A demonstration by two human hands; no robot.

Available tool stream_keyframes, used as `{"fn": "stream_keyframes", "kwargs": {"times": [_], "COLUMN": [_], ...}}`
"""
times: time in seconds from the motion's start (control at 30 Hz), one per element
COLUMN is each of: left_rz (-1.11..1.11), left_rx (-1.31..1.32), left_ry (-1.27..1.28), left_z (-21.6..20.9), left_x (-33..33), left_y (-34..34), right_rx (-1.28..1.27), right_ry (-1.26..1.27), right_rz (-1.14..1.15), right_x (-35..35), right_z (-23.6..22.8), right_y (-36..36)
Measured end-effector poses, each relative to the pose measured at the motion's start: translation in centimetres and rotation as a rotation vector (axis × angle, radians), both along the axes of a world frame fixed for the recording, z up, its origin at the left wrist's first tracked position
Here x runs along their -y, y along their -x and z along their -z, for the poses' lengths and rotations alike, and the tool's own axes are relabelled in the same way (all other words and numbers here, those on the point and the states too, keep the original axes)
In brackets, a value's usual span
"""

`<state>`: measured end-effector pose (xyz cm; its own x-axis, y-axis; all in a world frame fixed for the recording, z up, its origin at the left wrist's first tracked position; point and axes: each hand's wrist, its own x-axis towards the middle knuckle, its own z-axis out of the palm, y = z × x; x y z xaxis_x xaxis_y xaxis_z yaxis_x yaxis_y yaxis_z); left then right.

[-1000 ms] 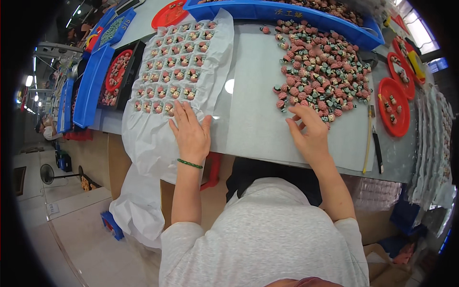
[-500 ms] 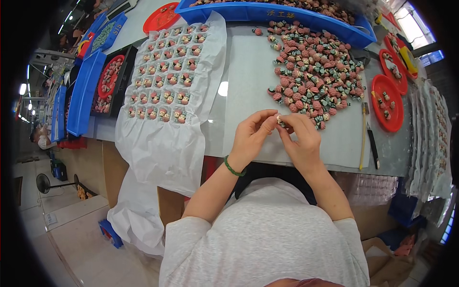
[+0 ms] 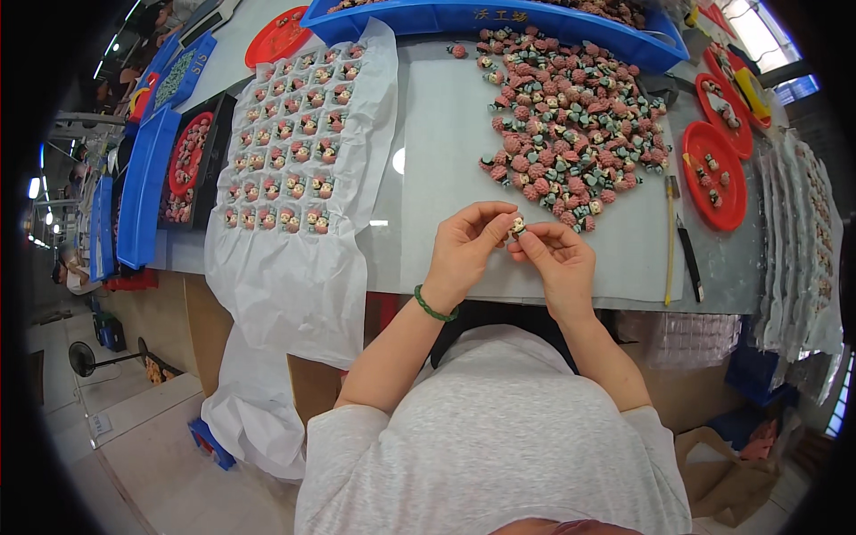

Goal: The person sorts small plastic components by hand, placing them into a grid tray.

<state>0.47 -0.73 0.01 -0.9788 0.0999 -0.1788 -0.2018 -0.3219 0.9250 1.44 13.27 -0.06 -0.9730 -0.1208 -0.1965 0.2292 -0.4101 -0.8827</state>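
Observation:
A small figurine [image 3: 517,226] with a pale face and dark lower part is pinched between my two hands, above the near edge of the white work sheet [image 3: 446,152]. My left hand [image 3: 464,251] has thumb and forefinger closed on its upper left side. From the other side, the thumb and fingers of my right hand [image 3: 563,267] grip it lower down. Just beyond lies a large heap of similar pink and grey-green figurines [image 3: 571,125]. To the left, a white paper-lined tray [image 3: 259,189] holds rows of figurines in its compartments.
A long blue bin [image 3: 499,25] stands behind the heap. Red plates [image 3: 716,207] with a few pieces sit at right, near a thin yellow stick [image 3: 670,259] and a dark-handled tool [image 3: 691,263]. Stacked clear trays [image 3: 798,241] stand far right; blue bins [image 3: 147,192] are at left.
My right hand has rolled so its thumb lies on the near side, and the figurine's face now shows. The whole view has shifted slightly. Heap and tray look unchanged.

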Motion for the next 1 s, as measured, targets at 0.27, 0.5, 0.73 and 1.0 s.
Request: {"fn": "stream_keyframes", "kwargs": {"times": [0.27,0.5,0.73,1.0], "left_rz": [0.055,0.074,-0.058,-0.105], "left_rx": [0.029,0.096,0.155,0.148], "left_ry": [-0.093,-0.215,-0.284,-0.298], "left_z": [-0.4,0.1,-0.6,-1.1], "left_x": [-0.1,0.4,1.6,2.4], "left_y": [-0.1,0.0,0.2,0.0], "right_rx": [-0.519,-0.678,-0.700,-0.859], "right_ry": [-0.551,-0.647,-0.755,-1.444], "right_rz": [0.131,0.173,0.059,-0.140], "right_x": [-0.2,-0.2,-0.2,1.8], "right_z": [0.2,0.5,-1.1,-0.7], "right_y": [-0.2,0.4,2.6,6.3]}}
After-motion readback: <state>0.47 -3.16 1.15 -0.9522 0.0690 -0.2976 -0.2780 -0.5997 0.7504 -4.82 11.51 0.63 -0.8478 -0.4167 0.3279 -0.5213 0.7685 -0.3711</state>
